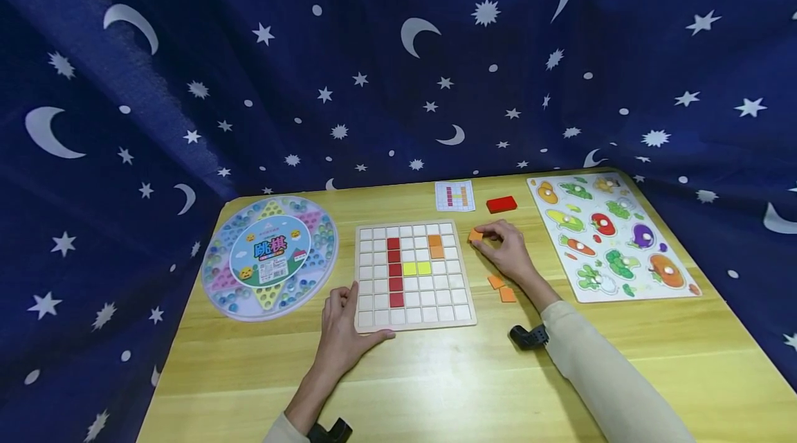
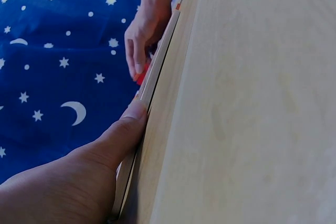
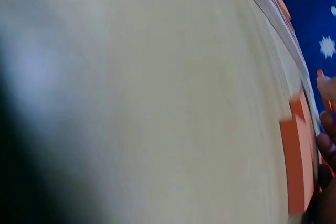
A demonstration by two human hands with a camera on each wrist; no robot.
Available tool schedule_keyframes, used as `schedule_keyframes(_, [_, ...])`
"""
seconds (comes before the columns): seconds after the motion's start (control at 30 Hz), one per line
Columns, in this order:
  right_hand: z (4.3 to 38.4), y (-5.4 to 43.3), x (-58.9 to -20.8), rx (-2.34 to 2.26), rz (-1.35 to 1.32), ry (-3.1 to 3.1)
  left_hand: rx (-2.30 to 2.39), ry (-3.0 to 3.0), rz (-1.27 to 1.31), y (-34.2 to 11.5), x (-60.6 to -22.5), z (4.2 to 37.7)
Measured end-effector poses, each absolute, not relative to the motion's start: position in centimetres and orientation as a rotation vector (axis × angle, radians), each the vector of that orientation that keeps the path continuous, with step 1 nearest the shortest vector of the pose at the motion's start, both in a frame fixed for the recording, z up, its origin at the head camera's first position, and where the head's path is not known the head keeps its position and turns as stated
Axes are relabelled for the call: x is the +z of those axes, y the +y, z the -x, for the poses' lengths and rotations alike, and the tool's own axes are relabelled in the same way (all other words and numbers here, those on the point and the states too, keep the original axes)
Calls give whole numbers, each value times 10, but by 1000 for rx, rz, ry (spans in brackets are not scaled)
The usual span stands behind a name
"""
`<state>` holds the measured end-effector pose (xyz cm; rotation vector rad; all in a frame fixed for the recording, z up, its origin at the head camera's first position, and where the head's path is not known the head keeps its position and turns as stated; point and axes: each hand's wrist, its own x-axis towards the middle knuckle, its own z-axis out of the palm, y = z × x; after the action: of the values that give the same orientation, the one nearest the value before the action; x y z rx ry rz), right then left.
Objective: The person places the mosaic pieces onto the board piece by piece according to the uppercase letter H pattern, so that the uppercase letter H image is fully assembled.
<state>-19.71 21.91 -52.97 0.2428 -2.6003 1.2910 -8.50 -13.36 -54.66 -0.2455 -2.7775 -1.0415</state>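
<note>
A wooden grid board point(image 1: 465, 291) lies on the table, with red tiles point(image 1: 395, 269) in a column, two yellow tiles point(image 1: 416, 268) beside it and two orange tiles point(image 1: 436, 246) at upper right. My left hand point(image 1: 339, 329) rests at the board's near left corner, thumb along the front edge and index finger along the left side. In the left wrist view, the thumb point(image 2: 118, 135) presses the board's rim. Right of the board, my right hand point(image 1: 507, 247) pinches an orange square tile point(image 1: 475, 235) between thumb and fingers. Loose orange tiles point(image 1: 507, 294) lie below that hand.
A small pattern card point(image 1: 454, 196) and a red block point(image 1: 501, 204) lie behind the board. To the left is a round Chinese checkers set point(image 1: 270, 256). A vegetable peg puzzle point(image 1: 613, 239) lies at the right. A dark starry cloth point(image 1: 398, 83) hangs behind the table.
</note>
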Motion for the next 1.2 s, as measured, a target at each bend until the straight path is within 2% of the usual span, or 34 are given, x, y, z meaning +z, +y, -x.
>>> schedule_keyframes(0.23, [192, 193, -528, 1353, -563, -2634, -1046, -2763, 250, -133, -547, 85])
schedule_keyframes(0.43, [188, 178, -526, 1332, -729, -2699, -1043, -2766, 259, -132, -548, 85])
schedule_keyframes(1.2, [186, 170, -526, 1215, -909, -2703, -1043, -2771, 268, -135, -545, 87])
